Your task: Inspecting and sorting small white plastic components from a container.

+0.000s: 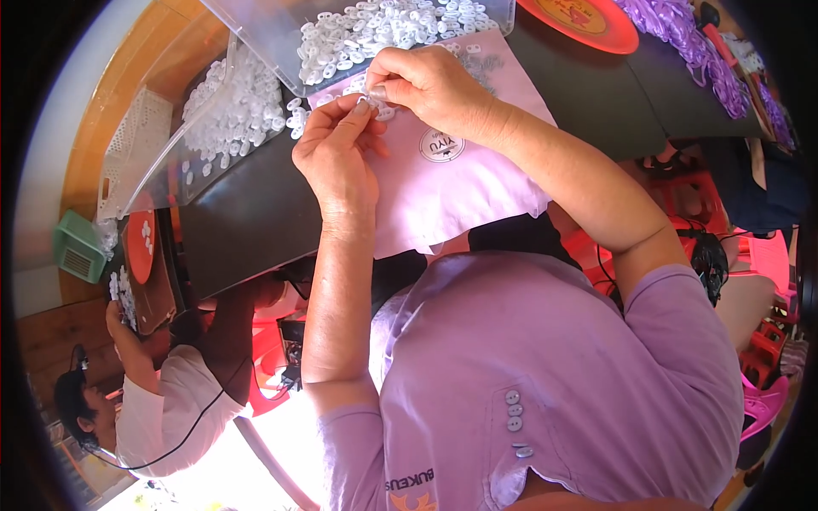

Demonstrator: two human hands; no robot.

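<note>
Head view shows the left hand and the right hand meeting fingertip to fingertip above a pale purple cloth. Both hands pinch the same small white plastic piece; the left thumb and forefinger close on it from below, the right thumb and fingers from above, the rest of each hand curled in. Under the hands the cloth lies on a dark table, with a few more white pieces scattered on it just beside the right fingers. Just beyond the right hand sits a clear bin heaped with the same white pieces, and beyond the left hand a second clear bin, tilted, holds another heap. Further off past the left hand are a white basket and a green box. Well beyond the right hand lie an orange plate and purple ribbon. Another person in a white shirt works well off to the left side.
</note>
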